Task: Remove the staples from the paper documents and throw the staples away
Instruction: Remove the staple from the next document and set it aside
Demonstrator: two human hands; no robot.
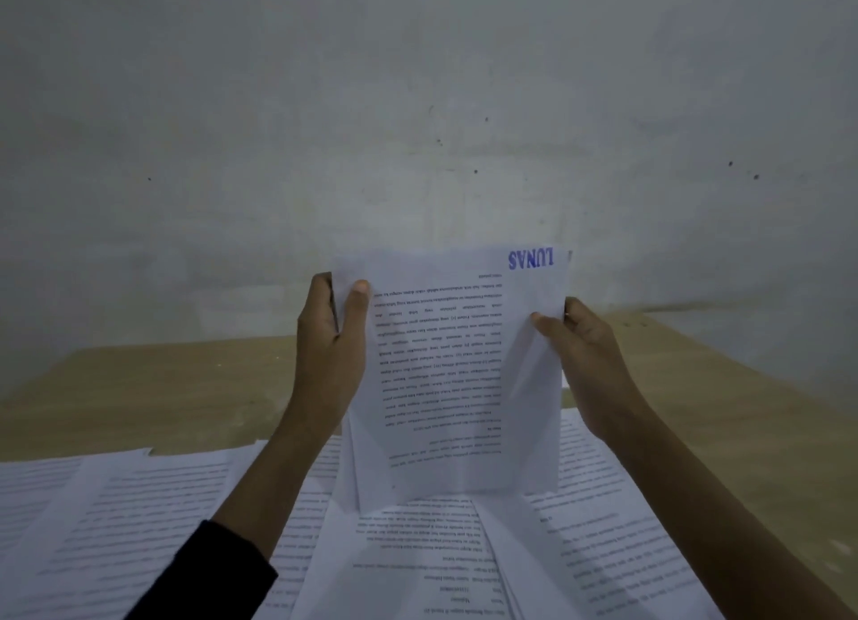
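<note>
Printed sheets [418,573] lie spread and overlapping on the near part of a wooden table [139,387], beside a dark sleeve [209,573] on the left arm. Above them a paper document [455,364] is held upright before a pale wall [418,108], with its blue LUNAS stamp [530,259] upside down at the top right corner. The left hand [332,341] pinches its left edge, thumb in front, and the right hand [580,364] grips its right edge likewise; staple too small to tell.
</note>
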